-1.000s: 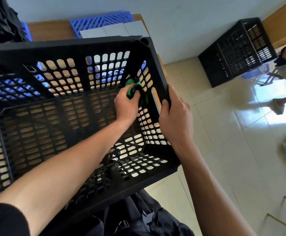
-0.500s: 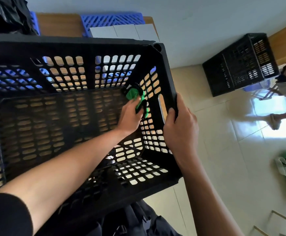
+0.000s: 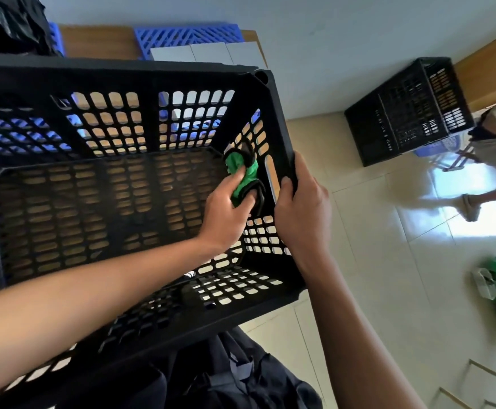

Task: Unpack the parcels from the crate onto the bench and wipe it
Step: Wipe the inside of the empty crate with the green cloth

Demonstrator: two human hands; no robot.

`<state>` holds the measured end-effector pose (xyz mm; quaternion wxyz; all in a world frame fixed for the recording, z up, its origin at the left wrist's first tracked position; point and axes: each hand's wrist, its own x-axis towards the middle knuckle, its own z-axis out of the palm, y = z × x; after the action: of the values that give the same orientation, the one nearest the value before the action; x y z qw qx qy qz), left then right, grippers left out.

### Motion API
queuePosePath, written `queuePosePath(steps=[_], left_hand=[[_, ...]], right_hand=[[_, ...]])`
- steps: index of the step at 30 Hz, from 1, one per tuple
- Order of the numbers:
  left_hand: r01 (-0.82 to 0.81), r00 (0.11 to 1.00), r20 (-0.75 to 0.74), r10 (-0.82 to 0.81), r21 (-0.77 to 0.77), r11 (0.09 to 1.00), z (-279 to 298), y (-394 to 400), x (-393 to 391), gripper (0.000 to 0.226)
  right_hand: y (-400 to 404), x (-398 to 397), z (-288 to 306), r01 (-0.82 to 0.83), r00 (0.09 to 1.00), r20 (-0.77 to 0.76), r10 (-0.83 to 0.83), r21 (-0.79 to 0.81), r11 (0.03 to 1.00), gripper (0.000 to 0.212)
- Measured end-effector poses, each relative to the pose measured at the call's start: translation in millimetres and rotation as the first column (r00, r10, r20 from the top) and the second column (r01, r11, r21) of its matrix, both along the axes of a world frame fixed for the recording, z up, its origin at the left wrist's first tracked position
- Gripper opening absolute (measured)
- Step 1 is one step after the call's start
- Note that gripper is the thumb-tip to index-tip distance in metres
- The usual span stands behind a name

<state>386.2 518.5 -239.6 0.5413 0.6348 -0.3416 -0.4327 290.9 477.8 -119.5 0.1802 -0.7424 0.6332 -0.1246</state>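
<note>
Crate wipe in progress; right inner wall under treatment.

Left hand (image 3: 226, 214) grips a green cloth (image 3: 242, 172) pressed to the right inner wall of the black crate (image 3: 117, 75); right hand (image 3: 303, 208) clasps that rim. Wooden surface (image 3: 99, 39) beyond carries grey parcels (image 3: 208, 52) on a blue grid panel (image 3: 187, 35). Second black crate (image 3: 409, 110) on the floor, a person's legs (image 3: 488, 196) beside it. Cloth sits lower on the wall than before.

Bright daylight glares off the floor tiles (image 3: 474, 199) at right; wide-angle distortion bends the edges.
</note>
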Motion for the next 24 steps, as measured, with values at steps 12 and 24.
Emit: queuePosePath(steps=[12,24], left_hand=[[0.172,0.971,0.066,-0.231,0.480,0.860,-58,-8,-15,0.045],[0.112,0.969,0.218,-0.119,0.043,0.993,-35,28,-19,0.037]], right_hand=[[1,0,2,-0.014,1.000,-0.016,0.015,0.011,1.000,0.043],[-1,-2,2,-0.030,0.999,0.036,0.030,0.006,1.000,0.046]])
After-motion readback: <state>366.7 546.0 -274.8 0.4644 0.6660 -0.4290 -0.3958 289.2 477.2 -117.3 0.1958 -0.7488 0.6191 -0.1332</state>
